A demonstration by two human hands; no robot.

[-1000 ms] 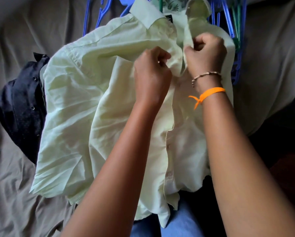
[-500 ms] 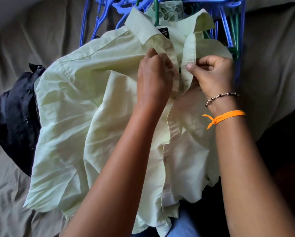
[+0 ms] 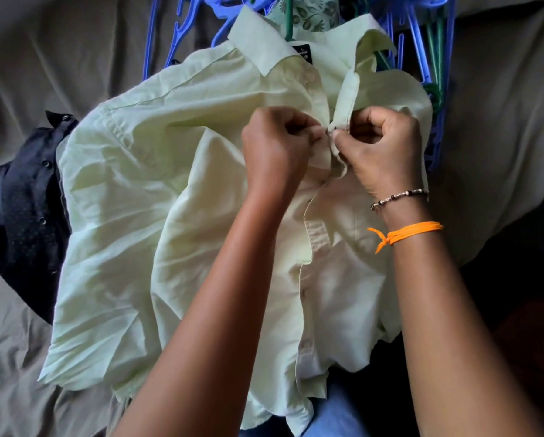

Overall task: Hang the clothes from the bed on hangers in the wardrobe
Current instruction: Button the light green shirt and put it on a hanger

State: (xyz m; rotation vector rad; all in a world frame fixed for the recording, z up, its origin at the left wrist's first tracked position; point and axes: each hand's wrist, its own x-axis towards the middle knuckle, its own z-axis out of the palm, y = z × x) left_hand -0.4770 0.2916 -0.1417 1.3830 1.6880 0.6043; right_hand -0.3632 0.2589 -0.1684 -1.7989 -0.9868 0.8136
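Note:
A pale green button-up shirt (image 3: pixel 144 190) lies spread on the bed, collar at the top. A green hanger (image 3: pixel 288 17) sticks out of its collar. My left hand (image 3: pixel 274 152) pinches the left edge of the shirt's front opening below the collar. My right hand (image 3: pixel 381 146) pinches the right placket edge right beside it. Both sets of fingertips meet at the same spot on the front.
A pile of blue and green plastic hangers (image 3: pixel 422 58) lies behind the shirt at the top. A dark dotted shirt (image 3: pixel 21 197) lies crumpled at the left. A leaf-print garment (image 3: pixel 311 14) peeks out at the top. The grey-brown bedsheet (image 3: pixel 59 58) surrounds everything.
Both hands have moved down the front opening from just under the collar and now pinch the two edges together lower down. The view has tilted, showing more of the hangers.

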